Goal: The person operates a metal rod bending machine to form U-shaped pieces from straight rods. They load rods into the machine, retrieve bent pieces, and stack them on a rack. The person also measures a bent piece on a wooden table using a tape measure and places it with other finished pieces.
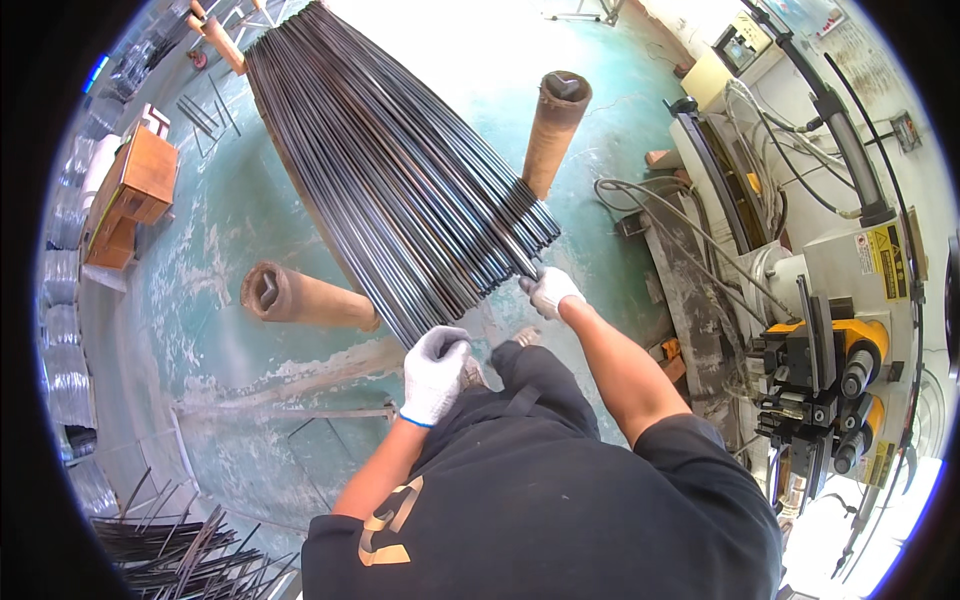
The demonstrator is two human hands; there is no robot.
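Note:
A wide layer of long dark metal tubes stretches away from me, their near ends fanned out in front of my body. My right hand, in a white knit glove with grey fingertips, is closed at the end of one tube near the bundle's right corner. My left hand, gloved the same way with a blue cuff edge, is curled closed beside the near left tube ends. What lies inside its fingers, if anything, is hidden.
Brown cardboard-like sleeves cover posts at the right and left of the tubes. A machine with yellow parts, hoses and cables stands at right. At left are a wooden cabinet and, lower down, a pile of thin dark rods.

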